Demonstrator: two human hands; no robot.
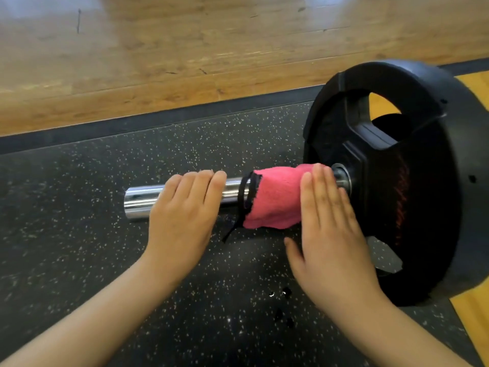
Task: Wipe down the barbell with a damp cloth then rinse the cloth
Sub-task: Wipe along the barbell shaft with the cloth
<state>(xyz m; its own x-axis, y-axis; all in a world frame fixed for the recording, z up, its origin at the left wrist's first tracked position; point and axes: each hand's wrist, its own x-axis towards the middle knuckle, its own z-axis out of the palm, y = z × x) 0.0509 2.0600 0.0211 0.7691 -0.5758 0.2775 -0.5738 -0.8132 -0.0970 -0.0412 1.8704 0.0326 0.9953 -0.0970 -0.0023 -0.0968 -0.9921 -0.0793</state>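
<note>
A speckled black rubber mat (79,234) is seen across the near ground, with a wooden floor (185,49) beyond it on the far side. At the right, a large black weight plate (423,107) is mounted upright on the barbell (140,202), whose shiny steel end is pointed to the left. The left hand (182,215) is laid open over the bare steel, fingers fairly straight across the top; the thumb is hidden. The right hand (330,234) is held flat and open, fingers straight, and is pressed against the right end of the pink cloth (275,200). The cloth is draped over the bar between the two hands, close to the plate, with a loose black edging (242,197) hanging at its left side.

The bar is judged heavy, rigid and slippery when damp, so it is best steadied rather than lifted. The cloth is judged soft and light, and is best wrapped round the steel and gripped through the palm.
</note>
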